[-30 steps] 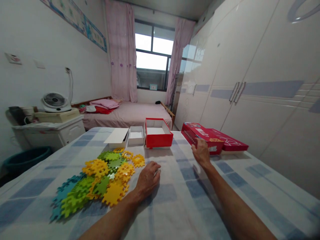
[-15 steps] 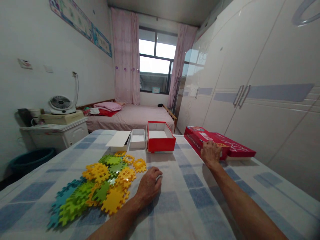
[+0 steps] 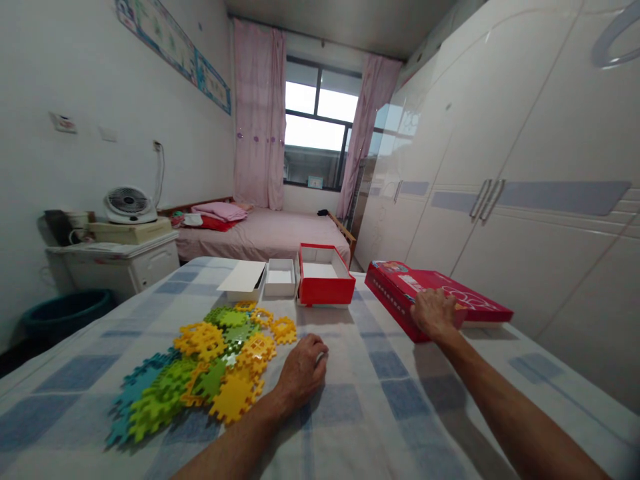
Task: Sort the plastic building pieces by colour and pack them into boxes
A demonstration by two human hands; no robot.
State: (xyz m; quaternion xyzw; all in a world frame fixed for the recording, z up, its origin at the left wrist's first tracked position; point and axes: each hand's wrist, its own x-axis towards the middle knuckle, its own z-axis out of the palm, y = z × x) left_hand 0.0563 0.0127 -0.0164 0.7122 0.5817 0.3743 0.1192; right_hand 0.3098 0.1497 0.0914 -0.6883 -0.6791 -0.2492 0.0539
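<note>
My right hand [image 3: 436, 312] is closed over the near end of a red printed box [image 3: 393, 293] at the right of the table. Its thumb is on the near side, and the fingertips are partly hidden behind the hand. A flatter red cover [image 3: 477, 301] with white line drawings lies beyond and to the right of that box. My left hand [image 3: 303, 367] rests on the checked cloth with its fingers curled in, and nothing shows in them. Just left of it spreads a pile of gear-shaped plastic pieces, with yellow gears [image 3: 233, 397], green gears [image 3: 163, 400] and blue gears [image 3: 131, 387].
An open red-rimmed box [image 3: 326, 291] with a white inside stands at the table's far side. Left of it are a small white box [image 3: 280, 288] and a tilted off-white lid [image 3: 243, 277]. A bed [image 3: 285, 233] lies beyond, and a wardrobe [image 3: 540, 267] rises on the right.
My right hand has shifted slightly right, and the near end of the red box has swung towards me. My left hand stays in place. The view has turned slightly.
</note>
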